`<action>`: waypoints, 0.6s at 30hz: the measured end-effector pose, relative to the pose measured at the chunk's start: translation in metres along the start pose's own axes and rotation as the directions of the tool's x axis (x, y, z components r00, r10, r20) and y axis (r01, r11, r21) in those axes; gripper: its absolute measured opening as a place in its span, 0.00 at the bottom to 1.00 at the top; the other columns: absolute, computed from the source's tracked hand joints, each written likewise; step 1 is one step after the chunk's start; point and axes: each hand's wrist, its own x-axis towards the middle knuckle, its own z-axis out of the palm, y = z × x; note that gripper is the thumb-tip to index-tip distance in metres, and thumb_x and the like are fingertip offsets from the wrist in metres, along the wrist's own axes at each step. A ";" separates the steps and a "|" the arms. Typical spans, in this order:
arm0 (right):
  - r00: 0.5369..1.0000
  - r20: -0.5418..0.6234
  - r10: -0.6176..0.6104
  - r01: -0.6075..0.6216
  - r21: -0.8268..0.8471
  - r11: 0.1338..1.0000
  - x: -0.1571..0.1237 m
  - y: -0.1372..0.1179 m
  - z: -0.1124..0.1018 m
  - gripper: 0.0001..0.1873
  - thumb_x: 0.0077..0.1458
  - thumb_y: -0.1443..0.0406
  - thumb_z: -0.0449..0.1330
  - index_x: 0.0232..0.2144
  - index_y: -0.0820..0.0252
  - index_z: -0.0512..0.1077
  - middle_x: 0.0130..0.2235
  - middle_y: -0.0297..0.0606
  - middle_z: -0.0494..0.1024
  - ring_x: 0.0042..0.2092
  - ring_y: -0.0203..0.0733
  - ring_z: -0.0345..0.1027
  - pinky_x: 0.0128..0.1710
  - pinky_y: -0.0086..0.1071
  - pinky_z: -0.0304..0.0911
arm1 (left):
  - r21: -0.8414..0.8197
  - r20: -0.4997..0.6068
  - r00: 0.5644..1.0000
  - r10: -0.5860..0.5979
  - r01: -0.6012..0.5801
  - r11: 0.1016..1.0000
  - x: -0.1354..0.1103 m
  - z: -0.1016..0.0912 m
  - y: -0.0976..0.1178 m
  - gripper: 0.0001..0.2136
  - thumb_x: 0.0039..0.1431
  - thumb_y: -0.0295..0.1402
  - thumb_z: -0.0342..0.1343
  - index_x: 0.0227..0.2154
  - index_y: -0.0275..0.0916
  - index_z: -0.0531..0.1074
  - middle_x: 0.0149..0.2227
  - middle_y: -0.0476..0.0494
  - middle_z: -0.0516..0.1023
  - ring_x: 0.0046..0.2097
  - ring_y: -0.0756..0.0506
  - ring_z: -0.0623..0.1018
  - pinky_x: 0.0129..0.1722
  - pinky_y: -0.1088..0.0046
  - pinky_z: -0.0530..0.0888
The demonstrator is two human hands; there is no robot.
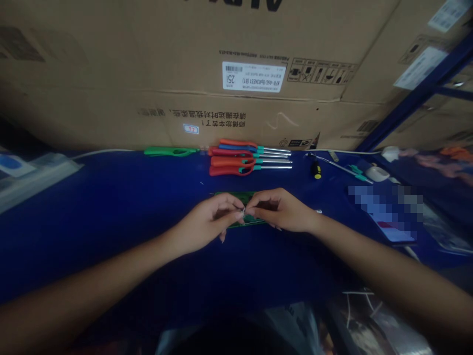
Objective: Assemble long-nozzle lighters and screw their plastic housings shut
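Observation:
My left hand (205,217) and my right hand (286,209) meet at the middle of the blue table, fingertips almost touching. Between their pinched thumbs and fingers is a small pale, shiny part (243,211), too small and blurred to name. Both hands are closed. Just beneath them lies a green plastic casing (242,225), which looks like an open lighter shell; the fingers cover much of it. Beyond the hands, several long-necked gas lighters (231,161) lie side by side, with red, orange and blue handles and metal tubes pointing right.
A green lighter casing (170,151) lies back left. To the right are a yellow-and-black screwdriver (317,170), a metal lighter tube (340,167), a small spring (319,211) and a phone (391,222). A large cardboard box (148,74) stands behind; plastic bags (37,175) sit left.

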 end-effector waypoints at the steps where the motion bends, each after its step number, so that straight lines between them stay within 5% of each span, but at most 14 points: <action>1: 1.000 -0.003 -0.010 0.010 0.002 1.000 0.000 0.000 0.000 0.15 0.60 0.56 0.63 0.36 0.64 0.77 0.29 0.33 0.76 0.20 0.25 0.60 0.17 0.22 0.56 | -0.001 0.000 1.000 -0.002 0.002 1.000 0.000 0.000 0.000 0.13 0.62 0.39 0.58 0.44 0.36 0.69 0.36 0.46 0.79 0.23 0.54 0.71 0.22 0.76 0.73; 18: 0.998 -0.028 -0.049 0.050 0.037 0.998 0.001 0.001 0.006 0.14 0.58 0.58 0.65 0.34 0.66 0.78 0.31 0.36 0.77 0.22 0.26 0.60 0.19 0.23 0.56 | 0.013 -0.086 0.996 0.023 -0.022 1.000 -0.004 0.008 -0.003 0.14 0.64 0.40 0.57 0.46 0.38 0.66 0.34 0.48 0.78 0.20 0.55 0.68 0.18 0.79 0.68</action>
